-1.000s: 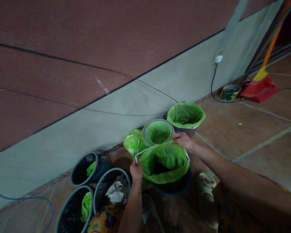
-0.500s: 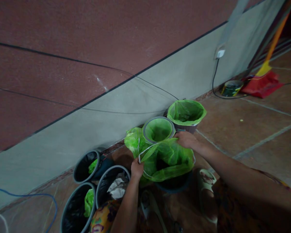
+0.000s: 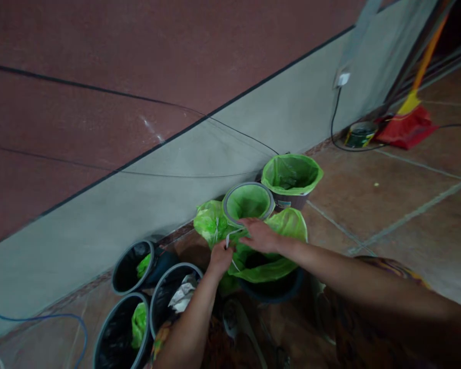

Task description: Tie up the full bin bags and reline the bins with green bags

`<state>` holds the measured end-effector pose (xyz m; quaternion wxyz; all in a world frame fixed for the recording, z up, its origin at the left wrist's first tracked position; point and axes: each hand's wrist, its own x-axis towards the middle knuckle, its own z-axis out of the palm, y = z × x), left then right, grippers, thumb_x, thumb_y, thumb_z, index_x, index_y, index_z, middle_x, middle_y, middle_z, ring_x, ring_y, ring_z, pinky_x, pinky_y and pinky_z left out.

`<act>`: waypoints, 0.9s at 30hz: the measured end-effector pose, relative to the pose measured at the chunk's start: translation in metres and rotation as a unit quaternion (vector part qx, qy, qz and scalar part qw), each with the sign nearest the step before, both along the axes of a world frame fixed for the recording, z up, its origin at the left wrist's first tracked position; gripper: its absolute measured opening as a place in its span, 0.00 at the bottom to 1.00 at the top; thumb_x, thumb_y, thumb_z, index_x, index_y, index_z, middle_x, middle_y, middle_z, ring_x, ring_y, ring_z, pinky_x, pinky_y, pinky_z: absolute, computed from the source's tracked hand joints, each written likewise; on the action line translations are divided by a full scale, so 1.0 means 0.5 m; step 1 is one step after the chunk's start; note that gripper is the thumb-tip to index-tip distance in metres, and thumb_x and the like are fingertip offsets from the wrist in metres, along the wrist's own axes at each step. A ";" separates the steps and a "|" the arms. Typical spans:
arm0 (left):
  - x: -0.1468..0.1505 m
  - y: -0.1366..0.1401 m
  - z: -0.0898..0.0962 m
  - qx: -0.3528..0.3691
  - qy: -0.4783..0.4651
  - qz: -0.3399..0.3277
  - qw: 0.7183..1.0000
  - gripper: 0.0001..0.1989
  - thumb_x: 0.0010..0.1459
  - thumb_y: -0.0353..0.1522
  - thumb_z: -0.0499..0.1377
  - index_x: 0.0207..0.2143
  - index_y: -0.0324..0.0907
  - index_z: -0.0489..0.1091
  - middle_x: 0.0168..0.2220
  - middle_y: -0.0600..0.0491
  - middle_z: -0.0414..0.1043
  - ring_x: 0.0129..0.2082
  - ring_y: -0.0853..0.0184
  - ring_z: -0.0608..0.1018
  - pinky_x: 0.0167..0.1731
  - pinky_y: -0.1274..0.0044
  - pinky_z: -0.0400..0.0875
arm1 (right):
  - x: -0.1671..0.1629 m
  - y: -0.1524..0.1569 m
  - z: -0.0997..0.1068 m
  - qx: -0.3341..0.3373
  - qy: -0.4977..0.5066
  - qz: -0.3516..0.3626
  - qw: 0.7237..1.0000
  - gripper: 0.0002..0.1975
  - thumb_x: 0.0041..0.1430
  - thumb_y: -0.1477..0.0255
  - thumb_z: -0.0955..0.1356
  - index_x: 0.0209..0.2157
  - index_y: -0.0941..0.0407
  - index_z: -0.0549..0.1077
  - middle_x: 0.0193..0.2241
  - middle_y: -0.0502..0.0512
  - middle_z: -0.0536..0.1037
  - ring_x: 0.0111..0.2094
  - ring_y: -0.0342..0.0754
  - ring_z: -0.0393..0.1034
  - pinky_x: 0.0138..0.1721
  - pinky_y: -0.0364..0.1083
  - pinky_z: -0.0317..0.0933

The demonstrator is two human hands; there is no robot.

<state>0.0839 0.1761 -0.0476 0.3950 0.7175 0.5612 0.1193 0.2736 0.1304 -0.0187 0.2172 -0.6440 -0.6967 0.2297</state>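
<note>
A green plastic bag (image 3: pixel 282 230) sits in a dark bin (image 3: pixel 271 290) on the floor in front of me. My left hand (image 3: pixel 219 255) pinches the bag's rim and white drawstring at its left side. My right hand (image 3: pixel 259 236) lies over the bag's mouth next to the left hand, its fingers on the same stretch of rim and string. Behind the hands stands a grey-rimmed bin lined in green (image 3: pixel 248 202), and a tied green bag (image 3: pixel 208 223) leans against it.
Another green-lined bin (image 3: pixel 292 177) stands by the grey wall base. Three dark bins (image 3: pixel 132 260) (image 3: pixel 173 297) (image 3: pixel 117 333) with paper and green scraps sit at lower left. A blue cable (image 3: pixel 42 318) runs left; a red dustpan (image 3: pixel 403 128), a small can (image 3: pixel 359 134) and a plugged cord (image 3: pixel 336 113) lie far right.
My right hand has slid left from the bag's far right rim across its mouth to meet my left hand. The bag's opening has drawn narrower.
</note>
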 end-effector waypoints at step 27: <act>0.055 -0.051 -0.004 0.021 -0.062 0.035 0.997 0.13 0.57 0.29 0.58 0.46 0.39 0.73 0.40 0.46 0.80 0.40 0.62 0.80 0.41 0.74 0.70 | -0.079 0.006 -0.031 -0.066 0.157 -0.203 0.964 0.14 0.64 0.73 0.63 0.37 0.57 0.81 0.40 0.59 0.83 0.43 0.51 0.76 0.45 0.46 0.64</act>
